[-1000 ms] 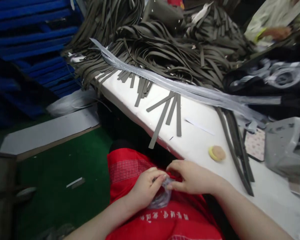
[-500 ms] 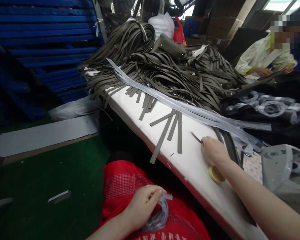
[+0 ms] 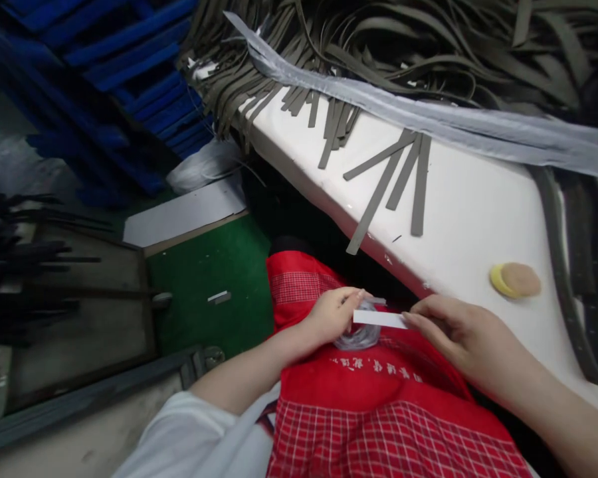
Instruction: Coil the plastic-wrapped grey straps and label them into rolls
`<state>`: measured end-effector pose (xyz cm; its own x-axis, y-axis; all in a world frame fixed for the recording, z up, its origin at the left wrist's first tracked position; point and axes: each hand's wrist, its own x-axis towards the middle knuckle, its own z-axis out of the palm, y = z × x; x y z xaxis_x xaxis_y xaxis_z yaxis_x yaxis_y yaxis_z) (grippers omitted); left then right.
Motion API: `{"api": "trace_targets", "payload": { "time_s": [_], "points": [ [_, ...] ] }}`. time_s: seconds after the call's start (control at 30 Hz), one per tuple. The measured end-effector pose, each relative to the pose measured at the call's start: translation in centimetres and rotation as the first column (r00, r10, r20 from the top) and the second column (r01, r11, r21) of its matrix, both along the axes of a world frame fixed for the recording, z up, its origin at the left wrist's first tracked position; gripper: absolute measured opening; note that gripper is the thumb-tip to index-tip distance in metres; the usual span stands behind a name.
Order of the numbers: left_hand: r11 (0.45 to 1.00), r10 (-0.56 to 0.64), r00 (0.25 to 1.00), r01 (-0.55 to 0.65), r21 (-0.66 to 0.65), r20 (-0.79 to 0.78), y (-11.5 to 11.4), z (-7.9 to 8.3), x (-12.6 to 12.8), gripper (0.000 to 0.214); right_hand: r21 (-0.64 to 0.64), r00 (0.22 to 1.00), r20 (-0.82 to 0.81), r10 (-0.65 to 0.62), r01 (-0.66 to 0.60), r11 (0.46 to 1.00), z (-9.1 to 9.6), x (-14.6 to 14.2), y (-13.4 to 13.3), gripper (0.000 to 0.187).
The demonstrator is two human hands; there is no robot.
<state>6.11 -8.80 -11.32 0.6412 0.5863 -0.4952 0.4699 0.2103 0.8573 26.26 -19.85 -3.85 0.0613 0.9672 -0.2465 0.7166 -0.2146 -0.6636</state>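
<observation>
The right hand (image 3: 456,332) pinches the right end of a white strip (image 3: 379,318), its grip closed to thumb and fingertips. The strip lies level and runs leftward from that grip until its far end meets the fingertips of the left hand (image 3: 329,313). The left grip is curled shut on a clear coil (image 3: 359,337), which sits just under the strip on the red apron (image 3: 379,398). Both hands are below the tabletop (image 3: 478,219) edge, where grey strips (image 3: 396,179) and a yellow pad (image 3: 514,280) lie.
</observation>
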Motion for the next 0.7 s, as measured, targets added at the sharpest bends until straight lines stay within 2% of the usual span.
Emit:
{"api": "trace_targets", "payload": {
  "time_s": [0.1, 0.2, 0.27, 0.37, 0.47, 0.57, 0.7],
  "points": [
    [1.0, 0.013, 1.0, -0.014, -0.025, -0.028, -0.2, -0.2, 0.0, 0.052, 0.085, 0.992, 0.123, 0.003, -0.014, 0.996, -0.6, -1.3, -0.9, 0.034],
    [0.999, 0.036, 0.998, -0.036, -0.002, -0.054, -0.4, 0.1, 0.1, 0.052, 0.239, 0.944, 0.325, 0.053, -0.136, 0.961, 0.3, -2.5, -1.0, 0.037],
    [0.999, 0.032, 0.998, -0.029, 0.041, -0.058, -0.6, 0.5, 0.2, 0.05, 0.287, 0.899, 0.43, 0.08, -0.22, 0.932, 0.9, -3.4, -0.8, 0.034],
    [0.992, 0.008, 0.996, 0.003, 0.123, -0.09, -1.0, 1.1, 0.2, 0.047, 0.242, 0.853, 0.498, 0.157, -0.31, 0.92, 0.8, -4.7, 0.2, 0.025],
    [0.973, -0.024, 0.999, 0.03, 0.23, -0.032, -1.2, 1.6, 0.2, 0.041, 0.155, 0.841, 0.487, 0.233, -0.346, 0.925, -0.5, -5.5, 1.6, 0.018],
    [0.954, -0.05, 0.998, 0.039, 0.299, 0.028, -1.0, 1.6, 0.1, 0.037, 0.067, 0.865, 0.428, 0.261, -0.318, 0.946, -1.6, -5.3, 2.6, 0.018],
    [0.963, -0.018, 1.0, 0.012, 0.269, 0.02, -0.7, 1.3, -0.1, 0.035, -0.022, 0.945, 0.246, 0.217, -0.219, 0.976, -1.2, -3.6, 2.3, 0.018]
  ]
}}
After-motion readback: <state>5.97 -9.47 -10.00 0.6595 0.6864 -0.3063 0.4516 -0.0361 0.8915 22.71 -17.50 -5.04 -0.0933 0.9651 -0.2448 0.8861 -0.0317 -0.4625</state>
